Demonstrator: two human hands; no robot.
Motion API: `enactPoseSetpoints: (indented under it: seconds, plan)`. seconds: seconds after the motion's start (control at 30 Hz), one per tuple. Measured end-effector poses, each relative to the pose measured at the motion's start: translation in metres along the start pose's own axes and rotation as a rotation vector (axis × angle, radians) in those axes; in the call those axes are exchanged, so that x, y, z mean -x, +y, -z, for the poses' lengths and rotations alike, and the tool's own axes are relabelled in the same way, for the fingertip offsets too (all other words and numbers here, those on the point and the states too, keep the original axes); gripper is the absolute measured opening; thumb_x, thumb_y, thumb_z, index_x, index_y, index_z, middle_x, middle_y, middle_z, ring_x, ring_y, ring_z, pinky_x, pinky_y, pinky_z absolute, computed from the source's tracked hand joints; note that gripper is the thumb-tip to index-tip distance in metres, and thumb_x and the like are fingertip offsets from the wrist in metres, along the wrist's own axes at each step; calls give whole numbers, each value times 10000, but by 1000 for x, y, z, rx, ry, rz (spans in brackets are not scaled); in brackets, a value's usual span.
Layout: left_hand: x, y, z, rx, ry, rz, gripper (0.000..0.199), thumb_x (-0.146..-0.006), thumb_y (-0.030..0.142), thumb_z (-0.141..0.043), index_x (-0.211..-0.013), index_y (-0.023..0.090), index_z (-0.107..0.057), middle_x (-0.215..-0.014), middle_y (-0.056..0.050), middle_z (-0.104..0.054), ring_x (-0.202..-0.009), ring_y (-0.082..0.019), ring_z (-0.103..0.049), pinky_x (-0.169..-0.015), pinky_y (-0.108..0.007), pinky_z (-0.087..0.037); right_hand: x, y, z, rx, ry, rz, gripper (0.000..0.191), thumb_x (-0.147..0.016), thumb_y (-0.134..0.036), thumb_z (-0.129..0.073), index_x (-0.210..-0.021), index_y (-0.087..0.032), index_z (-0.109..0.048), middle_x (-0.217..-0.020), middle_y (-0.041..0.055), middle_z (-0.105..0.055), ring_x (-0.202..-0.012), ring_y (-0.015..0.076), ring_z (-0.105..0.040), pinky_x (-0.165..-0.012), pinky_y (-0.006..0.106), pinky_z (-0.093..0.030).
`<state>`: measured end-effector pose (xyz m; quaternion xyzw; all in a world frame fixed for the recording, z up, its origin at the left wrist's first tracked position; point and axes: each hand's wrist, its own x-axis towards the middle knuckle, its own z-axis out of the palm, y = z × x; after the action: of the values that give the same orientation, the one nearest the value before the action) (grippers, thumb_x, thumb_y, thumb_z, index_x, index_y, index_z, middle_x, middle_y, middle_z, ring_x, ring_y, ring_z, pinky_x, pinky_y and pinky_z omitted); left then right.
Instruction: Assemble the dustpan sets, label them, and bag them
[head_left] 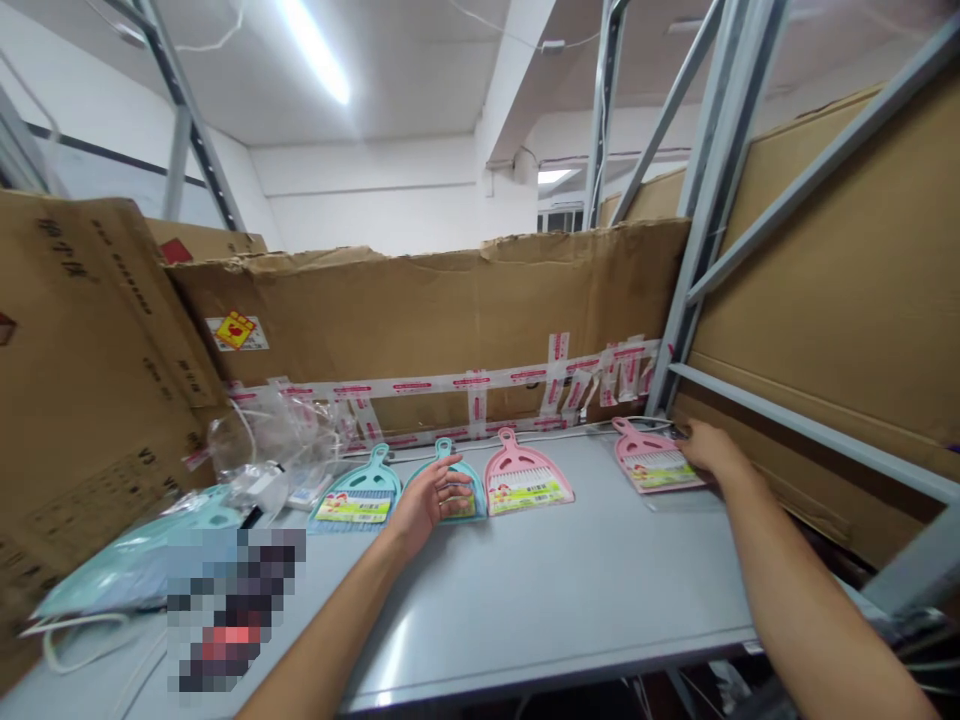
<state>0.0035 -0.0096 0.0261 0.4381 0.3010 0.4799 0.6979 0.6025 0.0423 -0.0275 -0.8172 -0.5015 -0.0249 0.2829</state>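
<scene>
Three dustpan-and-brush sets with yellow-green labels lie in a row on the grey table point(585, 570): a teal one point(358, 500) at the left, a second teal one point(474, 482) in the middle and a pink one point(525, 478). My left hand point(437, 500) hovers over the middle teal set with its fingers apart, holding nothing. Farther right, another pink set point(652, 462) lies in clear plastic. My right hand point(697, 448) is at its right edge; its fingertips are too hidden to tell whether they grip it.
Clear plastic bags point(277, 440) and bagged teal dustpans point(142, 550) are at the left, beside a white cable point(82, 620) and a pixelated dark object point(247, 610). A large cardboard sheet point(435, 320) stands behind the table. Metal shelf posts point(705, 200) and cardboard flank the right side.
</scene>
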Motion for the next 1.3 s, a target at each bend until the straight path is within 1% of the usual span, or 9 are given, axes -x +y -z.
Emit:
enactPoseSetpoints:
  seconds: [0.1,0.2,0.3,0.4,0.57,0.67,0.83,1.03,1.3]
  plan:
    - [-8,7,15,25,165,-99,421,-892,271,-830,-1281,144,-727,-1071,-120,-815,-865,-210,-793,-771,-320,-658,3,-1,2,140,-76,-73,432,-864,-263,-768,-1254,-83,-817,-1166,318,-812,-1018,420,-815,-831,441,-597]
    - [-16,19,34,147,391,-226,291,-916,210,-787,-1200,172,-740,-1180,-119,-812,-942,-185,-802,-826,-287,-655,9,-11,5,234,-69,-91,455,-966,-379,-710,-1314,-97,-792,-1218,321,-795,-1088,437,-796,-847,460,-587]
    - [-20,37,56,358,562,-367,230,-952,156,-702,-1178,187,-734,-1194,-105,-801,-1021,-170,-801,-903,-272,-655,17,-29,8,229,23,-23,476,-1036,-438,-629,-1330,-90,-770,-1258,314,-781,-1150,430,-770,-895,469,-575]
    - [-18,55,74,529,672,-454,235,-950,125,-647,-1170,171,-719,-1076,-99,-796,-996,-168,-800,-866,-250,-666,21,-49,8,142,95,107,451,-1062,-404,-594,-1338,-87,-757,-1291,272,-784,-1185,405,-751,-957,458,-564]
    - [-8,78,91,663,673,-601,207,-966,124,-595,-1136,167,-705,-1053,-91,-799,-922,-139,-788,-775,-204,-665,25,-68,1,-1,94,194,402,-1045,-366,-608,-1280,-92,-785,-1261,242,-806,-1159,376,-761,-1002,440,-561]
    - [-3,85,100,692,683,-666,195,-967,159,-582,-1128,164,-691,-1132,-127,-798,-1000,-163,-795,-763,-200,-664,26,-68,-3,-72,83,224,391,-1034,-375,-613,-1263,-117,-796,-1238,228,-817,-1146,370,-767,-998,442,-561]
    - [1,88,113,706,800,-617,230,-921,150,-562,-1142,153,-624,-1172,-164,-762,-1047,-196,-804,-740,-202,-666,25,-68,-5,-133,56,202,383,-1000,-368,-645,-1230,-113,-816,-1167,249,-829,-1064,377,-781,-934,439,-565]
    - [-1,87,122,723,841,-609,298,-891,134,-584,-1186,169,-562,-1184,-145,-734,-975,-187,-806,-690,-211,-675,23,-69,-5,-149,40,188,408,-961,-400,-661,-1201,-120,-835,-1111,229,-844,-992,381,-784,-859,433,-555]
    - [-2,88,123,652,864,-613,192,-943,111,-547,-1078,130,-681,-1139,-107,-754,-950,-128,-783,-735,-166,-643,19,-63,-12,-202,69,234,391,-911,-452,-684,-1092,-146,-846,-1022,215,-851,-886,377,-782,-790,436,-556]
